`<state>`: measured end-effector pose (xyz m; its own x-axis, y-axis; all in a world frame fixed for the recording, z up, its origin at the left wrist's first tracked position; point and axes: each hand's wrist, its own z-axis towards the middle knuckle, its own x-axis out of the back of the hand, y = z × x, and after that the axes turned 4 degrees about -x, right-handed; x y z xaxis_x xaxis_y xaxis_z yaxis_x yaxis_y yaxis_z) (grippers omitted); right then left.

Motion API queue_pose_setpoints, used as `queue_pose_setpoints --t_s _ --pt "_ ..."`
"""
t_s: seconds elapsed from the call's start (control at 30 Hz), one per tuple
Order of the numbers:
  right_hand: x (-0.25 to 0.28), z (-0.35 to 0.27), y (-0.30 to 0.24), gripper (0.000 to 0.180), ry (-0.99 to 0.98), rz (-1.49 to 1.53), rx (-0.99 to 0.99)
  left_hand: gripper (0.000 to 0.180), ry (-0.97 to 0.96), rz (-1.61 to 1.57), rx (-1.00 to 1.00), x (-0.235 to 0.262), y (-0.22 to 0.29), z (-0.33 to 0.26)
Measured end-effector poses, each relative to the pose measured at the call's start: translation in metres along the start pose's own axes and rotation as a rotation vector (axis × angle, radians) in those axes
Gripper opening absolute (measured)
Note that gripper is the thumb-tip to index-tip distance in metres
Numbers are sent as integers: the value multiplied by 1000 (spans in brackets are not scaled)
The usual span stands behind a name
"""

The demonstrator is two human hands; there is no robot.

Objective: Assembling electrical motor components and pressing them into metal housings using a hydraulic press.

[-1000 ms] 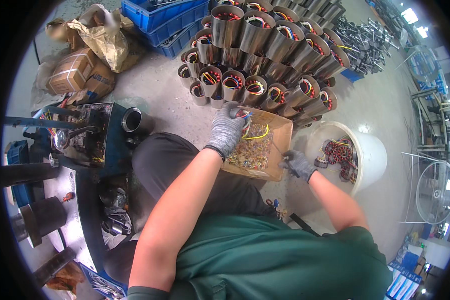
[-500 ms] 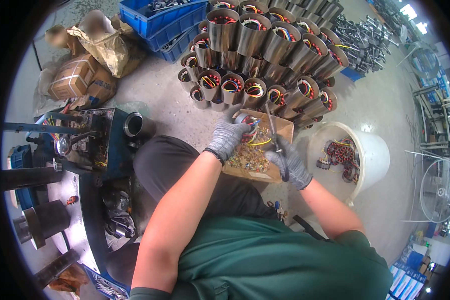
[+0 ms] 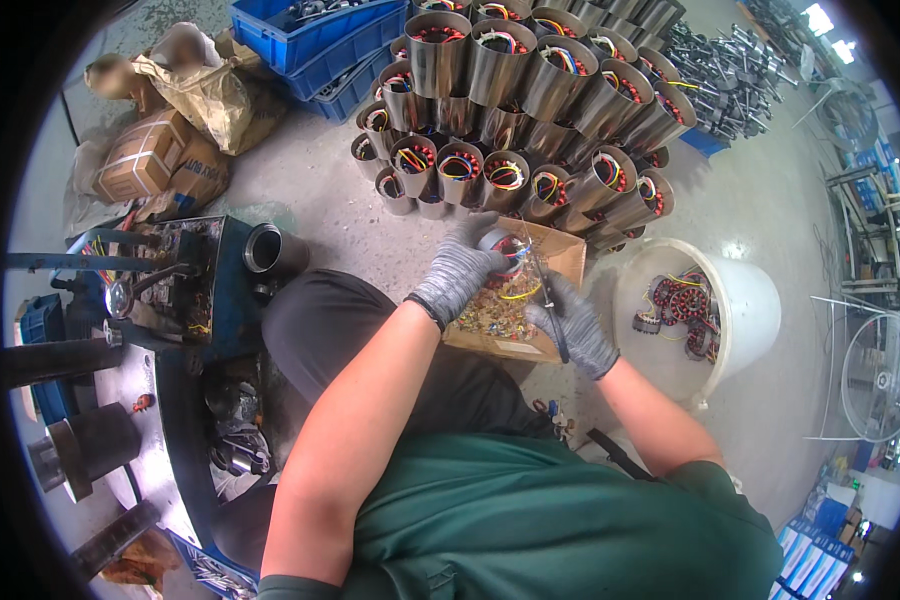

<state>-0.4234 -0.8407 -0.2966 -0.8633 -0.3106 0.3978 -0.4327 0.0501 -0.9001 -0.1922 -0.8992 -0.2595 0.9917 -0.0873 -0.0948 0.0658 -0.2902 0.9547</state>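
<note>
Over an open cardboard box point(image 3: 510, 346), my left hand point(image 3: 459, 270) in a grey knit glove is closed around a round motor stator point(image 3: 511, 250) with red windings and coloured lead wires. A yellow wire point(image 3: 521, 292) loops down from it. My right hand point(image 3: 580, 325), gloved the same way, grips a pair of scissors point(image 3: 549, 300) with dark handles. Their thin blades point up beside the stator's wires; whether they touch a wire I cannot make out. Small wire scraps point(image 3: 485, 322) cover the bottom of the box.
Beyond the box stand stacked metal cylinders point(image 3: 502, 62) with wired stators inside. A white bucket point(image 3: 752, 315) on the right lies tilted, holding several stators point(image 3: 686, 303). To my left is a blue machine point(image 3: 232, 285). Blue bins point(image 3: 315, 50) and cartons point(image 3: 142, 160) sit farther back.
The scissors' blades have swung left, closer to the stator's wires. My left hand and the stator have shifted slightly to the right.
</note>
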Motion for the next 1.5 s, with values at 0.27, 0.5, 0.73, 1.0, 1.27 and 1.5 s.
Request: queue_pose_setpoints --t_s 0.27,0.5,0.73,1.0,1.27,1.5 --pt "7 10 -14 59 -70 50 -37 72 -47 81 -77 0 -1 -3" --pt "11 -2 -19 49 -95 -85 -11 66 57 -123 79 -3 -1 -2" --pt "-13 -37 -5 39 -154 342 -432 59 113 1 73 -11 4 -5" --pt "-28 -26 17 47 132 306 -198 66 147 12 55 -9 -13 1" --pt "-18 -16 -8 49 -6 -198 -66 65 113 212 -15 -6 -28 7" --pt "-19 -17 -13 46 -9 -177 -60 65 102 270 -76 -2 -37 10"
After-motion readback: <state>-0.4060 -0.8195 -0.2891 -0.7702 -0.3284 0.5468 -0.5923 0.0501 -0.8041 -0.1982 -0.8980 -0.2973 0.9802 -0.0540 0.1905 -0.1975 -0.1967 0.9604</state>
